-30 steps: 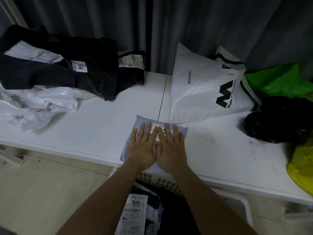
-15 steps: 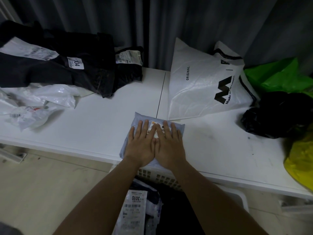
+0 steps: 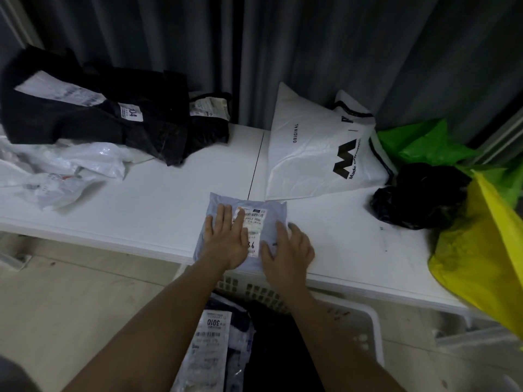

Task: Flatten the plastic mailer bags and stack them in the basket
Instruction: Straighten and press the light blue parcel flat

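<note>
Item: pale blue mailer bag (image 3: pixel 270 219), lying flat at the near edge of the white tabletop (image 3: pixel 158 205), its near end overhanging the rim. White printed label faces up.

Item: my left hand (image 3: pixel 226 239), palm down on the bag's left half, fingers straight and flat, pressing. A second ago it lay tight against the other hand; now a gap shows between them and the label is uncovered.

Item: my right hand (image 3: pixel 287 250), shifted to the bag's right edge, fingers spread and slightly bent over that edge, thumb on the bag. I cannot tell whether it pinches the edge or only presses.

Item: white slotted basket (image 3: pixel 373 329), on the floor below the tabletop edge, under my forearms, holding labelled bags.

Item: large white bag (image 3: pixel 308 154) with black lettering, behind and right of the blue one, unmoved.

Item: black bags (image 3: pixel 93 120), far left, unmoved.

Item: crumpled clear bags (image 3: pixel 65 171), left edge.
</note>
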### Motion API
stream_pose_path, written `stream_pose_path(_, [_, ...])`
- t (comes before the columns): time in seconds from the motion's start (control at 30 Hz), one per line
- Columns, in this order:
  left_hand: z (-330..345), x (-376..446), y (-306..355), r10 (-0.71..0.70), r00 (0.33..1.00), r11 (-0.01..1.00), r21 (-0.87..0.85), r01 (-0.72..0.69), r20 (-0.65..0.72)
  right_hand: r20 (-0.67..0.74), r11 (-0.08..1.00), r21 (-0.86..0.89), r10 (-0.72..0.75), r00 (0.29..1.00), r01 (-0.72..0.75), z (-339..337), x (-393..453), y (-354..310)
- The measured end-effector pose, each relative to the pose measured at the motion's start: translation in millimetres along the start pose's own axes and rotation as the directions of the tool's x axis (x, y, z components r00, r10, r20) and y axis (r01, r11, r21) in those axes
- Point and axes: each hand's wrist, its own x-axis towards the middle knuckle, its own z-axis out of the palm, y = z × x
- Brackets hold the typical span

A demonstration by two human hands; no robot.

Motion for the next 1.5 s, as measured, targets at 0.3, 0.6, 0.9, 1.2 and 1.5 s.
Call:
stream_pose_path(0.3, [-0.2, -70.7, 6.4, -0.092, 0.989, 0.958, -0.262, 0.119, 0.113, 0.140, 0.879, 0.437, 0.144, 0.980, -0.191, -23.3, -54.7, -4.7])
stream_pose_path(0.6, [-63.6, -127.7, -26.5, -0.006, 0.998, 0.834, -0.550, -0.028, -0.059, 0.240, 0.690, 0.718, -0.120, 0.963, -0.092, -76.0, -86.4, -11.7])
stream_pose_path(0.9, [-27.7, -168.4, -50.5, -0.119, 0.993, 0.601, -0.795, 0.087, 0.019, 0.348, 0.461, 0.822, 0.057, 0.936, -0.334, -44.3, -135.2, 1.1])
stream_pose_path(1.2, [27.0, -163.7, -78.4, -0.152, 0.976, 0.905, -0.376, 0.201, 0.156, 0.469, 0.608, 0.620, 0.218, 0.856, -0.495, 25.4, -155.8, 11.0])
stream_pose_path(1.5, [36.5, -149.3, -87.8, -0.122, 0.988, 0.909, -0.389, 0.148, 0.091, 0.556, 0.847, 0.429, 0.028, 0.831, -0.315, 21.4, -136.8, -22.3])
